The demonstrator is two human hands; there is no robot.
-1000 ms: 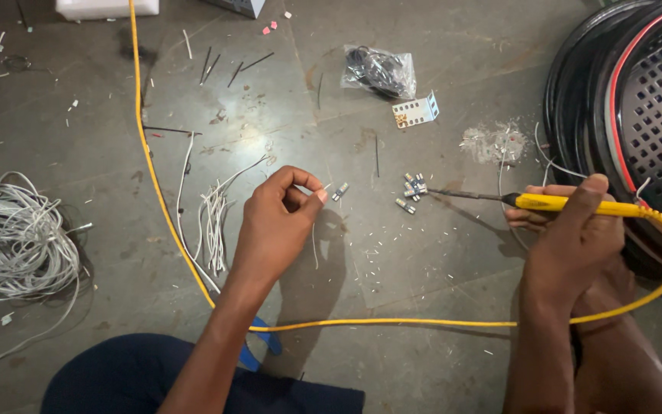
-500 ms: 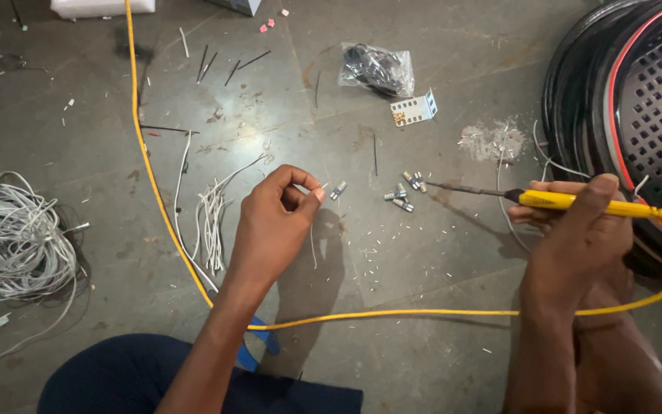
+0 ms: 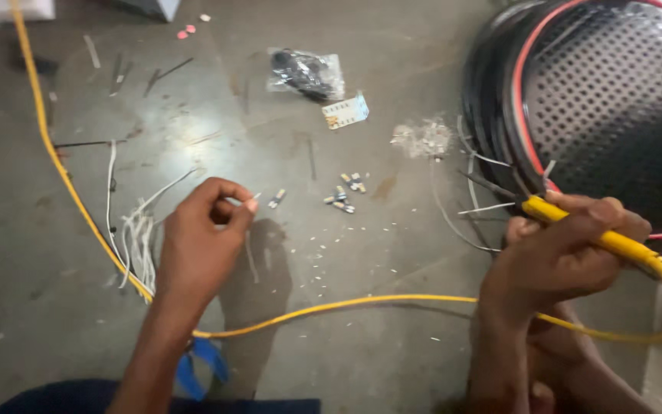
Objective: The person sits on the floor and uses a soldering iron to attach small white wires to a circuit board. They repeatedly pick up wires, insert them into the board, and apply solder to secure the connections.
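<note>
grey floor; right hand grips yellow soldering iron, left hand pinches.

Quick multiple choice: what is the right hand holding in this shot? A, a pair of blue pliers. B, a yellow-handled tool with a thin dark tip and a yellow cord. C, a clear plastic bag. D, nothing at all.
B: the right hand is wrapped around the yellow-handled tool, whose thin dark tip points left over the floor.

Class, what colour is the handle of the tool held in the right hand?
Yellow. The tool's handle, gripped by the right hand, shows best in the head view.
</note>
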